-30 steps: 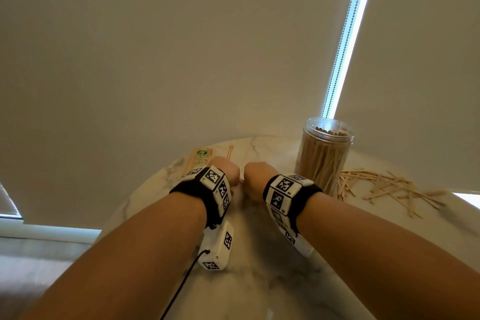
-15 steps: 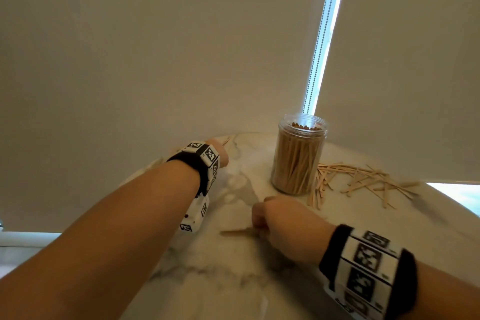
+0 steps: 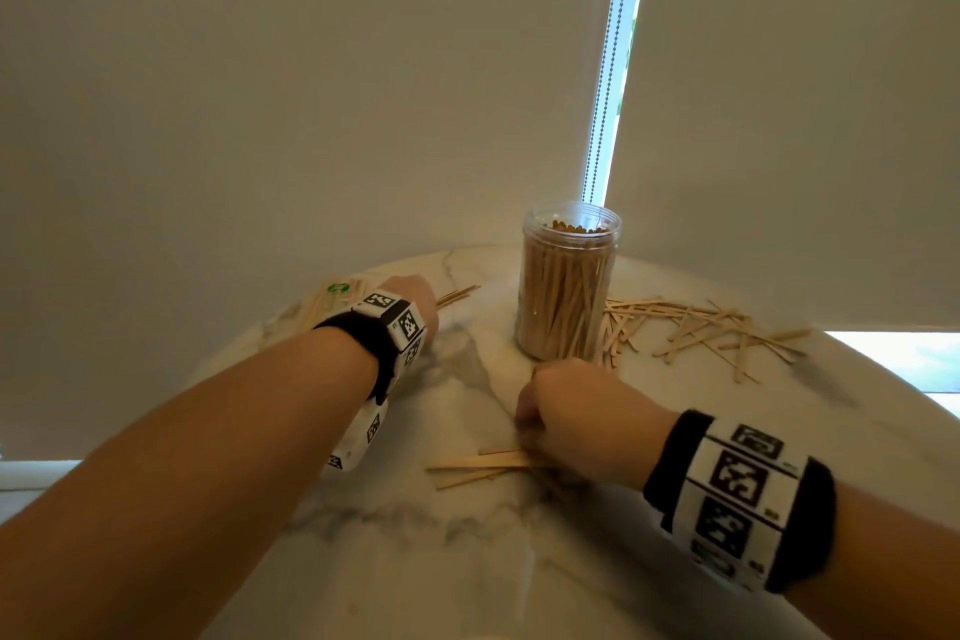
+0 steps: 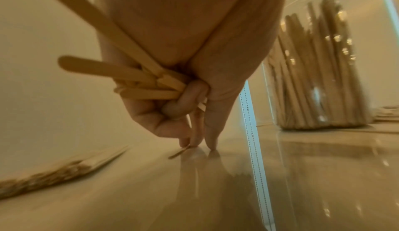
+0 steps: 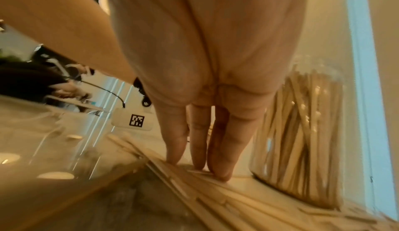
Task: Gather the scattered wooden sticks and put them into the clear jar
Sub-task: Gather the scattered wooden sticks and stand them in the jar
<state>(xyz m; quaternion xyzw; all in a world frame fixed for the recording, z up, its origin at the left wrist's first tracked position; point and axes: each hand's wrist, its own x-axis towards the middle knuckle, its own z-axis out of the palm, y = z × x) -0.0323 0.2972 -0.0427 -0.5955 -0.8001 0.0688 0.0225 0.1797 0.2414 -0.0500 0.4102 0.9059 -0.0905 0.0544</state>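
The clear jar [image 3: 569, 281] stands at the back of the marble table [image 3: 467, 561], packed with upright wooden sticks. Loose sticks [image 3: 701, 327] lie scattered to its right. My left hand [image 3: 415, 294] is at the table's far left; in the left wrist view its curled fingers grip a bundle of flat sticks [image 4: 138, 79], while its fingertips [image 4: 195, 142] touch another stick [image 4: 179, 152] on the table. My right hand [image 3: 561, 411] is in front of the jar. Its straight fingers [image 5: 222, 163] press on a few sticks [image 3: 483, 465] lying flat.
A packet of thin wooden skewers [image 3: 332, 301] lies at the far left edge, behind my left wrist. A roller blind [image 3: 311, 94] and its bead chain [image 3: 605, 68] hang close behind the table. The table's rounded edge curves near both arms.
My right hand has drawn back from beside the left hand toward me and now presses on sticks in front of the jar. The left hand stays at the far left.
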